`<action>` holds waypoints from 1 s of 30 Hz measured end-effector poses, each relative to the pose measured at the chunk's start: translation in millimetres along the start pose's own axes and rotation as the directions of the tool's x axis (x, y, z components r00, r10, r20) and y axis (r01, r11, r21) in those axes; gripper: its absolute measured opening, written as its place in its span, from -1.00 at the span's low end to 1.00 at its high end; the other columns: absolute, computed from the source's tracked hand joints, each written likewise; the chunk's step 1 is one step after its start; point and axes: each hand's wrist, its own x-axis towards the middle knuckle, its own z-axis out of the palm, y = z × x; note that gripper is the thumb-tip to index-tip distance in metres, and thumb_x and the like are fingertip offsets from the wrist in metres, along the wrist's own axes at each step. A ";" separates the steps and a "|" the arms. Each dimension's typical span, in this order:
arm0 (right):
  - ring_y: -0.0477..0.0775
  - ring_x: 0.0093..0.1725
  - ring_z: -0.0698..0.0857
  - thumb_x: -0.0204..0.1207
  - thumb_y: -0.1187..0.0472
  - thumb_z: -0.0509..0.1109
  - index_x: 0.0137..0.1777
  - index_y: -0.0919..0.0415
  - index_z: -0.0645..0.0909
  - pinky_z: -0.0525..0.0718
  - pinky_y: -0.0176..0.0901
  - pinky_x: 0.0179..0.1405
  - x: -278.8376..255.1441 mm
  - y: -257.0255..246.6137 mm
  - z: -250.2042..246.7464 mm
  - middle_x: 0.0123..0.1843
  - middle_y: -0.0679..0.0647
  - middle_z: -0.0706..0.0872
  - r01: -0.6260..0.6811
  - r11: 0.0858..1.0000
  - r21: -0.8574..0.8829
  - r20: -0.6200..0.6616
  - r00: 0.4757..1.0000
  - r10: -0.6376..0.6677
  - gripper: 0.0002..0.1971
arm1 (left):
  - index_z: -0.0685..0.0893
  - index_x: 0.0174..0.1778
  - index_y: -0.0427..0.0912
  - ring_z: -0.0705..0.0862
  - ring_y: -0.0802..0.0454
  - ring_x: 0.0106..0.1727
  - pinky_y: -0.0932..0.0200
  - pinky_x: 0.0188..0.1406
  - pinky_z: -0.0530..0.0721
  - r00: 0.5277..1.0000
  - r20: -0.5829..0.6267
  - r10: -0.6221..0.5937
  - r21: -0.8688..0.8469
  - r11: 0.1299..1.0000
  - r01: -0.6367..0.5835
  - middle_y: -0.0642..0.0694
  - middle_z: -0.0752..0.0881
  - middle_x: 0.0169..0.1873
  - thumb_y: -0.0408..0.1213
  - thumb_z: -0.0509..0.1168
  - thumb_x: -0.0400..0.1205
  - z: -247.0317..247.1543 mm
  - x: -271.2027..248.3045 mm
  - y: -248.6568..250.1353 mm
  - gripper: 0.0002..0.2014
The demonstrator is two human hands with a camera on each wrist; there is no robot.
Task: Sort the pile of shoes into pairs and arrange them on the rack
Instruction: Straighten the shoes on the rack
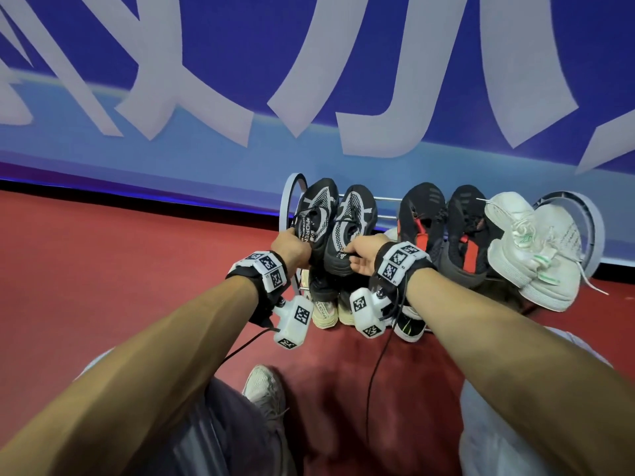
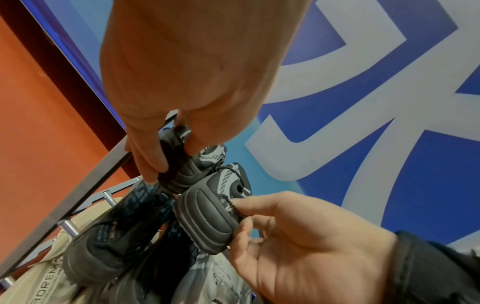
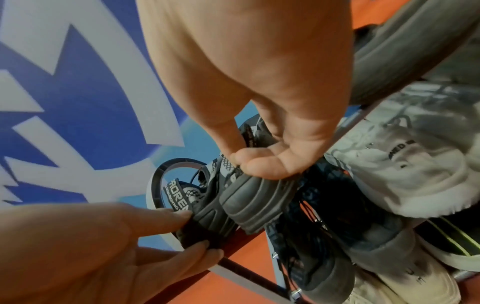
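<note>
Nearest the camera, a pale sneaker [image 1: 264,389] on the person's own foot rests on the red floor [image 1: 103,269]. Beyond it both forearms reach forward, each wearing a wrist band with black-and-white markers.

The left hand [image 1: 292,250] grips the heel of the left black-and-grey mesh shoe [image 1: 316,214], its thumb on one side and its fingers [image 2: 149,164] curled round the other. The right hand [image 1: 366,257] pinches the heel collar of the right black-and-grey mesh shoe [image 1: 352,228] between thumb and fingers [image 3: 265,166]. The two shoes sit side by side, touching, toes pointing away, at the left end of the top tier of the rack [image 1: 287,201].

Under them, on the lower tier, lie a dark shoe [image 1: 323,286] and beige shoes [image 1: 323,314].

Further right on the top tier stands a pair of black shoes with red lining [image 1: 443,225], then a pair of white knit shoes [image 1: 536,249] against the rack's right end.

Behind the rack rises a blue wall [image 1: 206,46] with large white characters.
</note>
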 end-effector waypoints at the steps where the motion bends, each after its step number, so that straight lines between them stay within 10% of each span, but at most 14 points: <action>1: -0.05 -0.45 0.55 0.62 0.40 0.35 -0.24 0.24 0.54 0.58 -0.35 -0.72 3.2 2.6 2.2 -0.34 0.09 0.60 0.010 1.000 0.003 -0.007 1.000 -0.010 -0.80 | 0.74 0.14 -0.11 0.85 -0.29 -0.14 -0.27 -0.12 0.86 1.000 -0.013 -0.001 0.020 1.000 0.001 -0.25 0.84 -0.09 -0.40 0.38 0.42 3.3 18.2 -8.8 -0.64; 11: -0.03 -0.42 0.61 0.66 0.37 0.30 -0.20 0.26 0.56 0.62 -0.33 -0.68 14.3 6.8 -2.0 -0.28 0.11 0.64 0.055 0.998 0.015 0.012 0.998 -0.055 -0.82 | 0.70 0.14 -0.18 0.79 -0.27 0.01 -0.12 0.01 0.84 0.986 -0.140 0.090 0.243 0.969 -0.054 -0.23 0.77 -0.02 -0.38 0.36 0.52 5.6 -28.1 16.7 -0.73; 21: -0.05 -0.44 0.50 0.70 0.42 0.17 0.08 0.25 0.50 0.70 -0.22 -0.52 16.0 9.8 -4.3 -0.26 0.06 0.57 0.057 0.997 0.049 0.045 0.997 -0.060 -0.89 | 0.64 0.19 -0.11 0.81 -0.21 -0.04 -0.09 -0.11 0.87 0.995 -0.011 0.100 0.391 0.916 -0.088 -0.15 0.77 0.01 -0.34 0.41 0.51 -6.7 -32.1 19.7 -0.67; 30: -0.01 -0.37 0.58 0.68 0.35 0.32 0.20 0.21 0.56 0.79 -0.12 -0.52 11.6 0.6 -13.3 0.01 0.11 0.67 -0.011 0.999 -0.032 0.102 0.995 0.014 -0.85 | 0.49 0.43 -0.29 0.73 -0.24 0.22 -0.04 0.18 0.73 0.984 -0.106 0.141 0.698 0.716 -0.027 -0.24 0.59 0.32 -0.04 0.39 0.56 2.0 -66.3 42.2 -0.41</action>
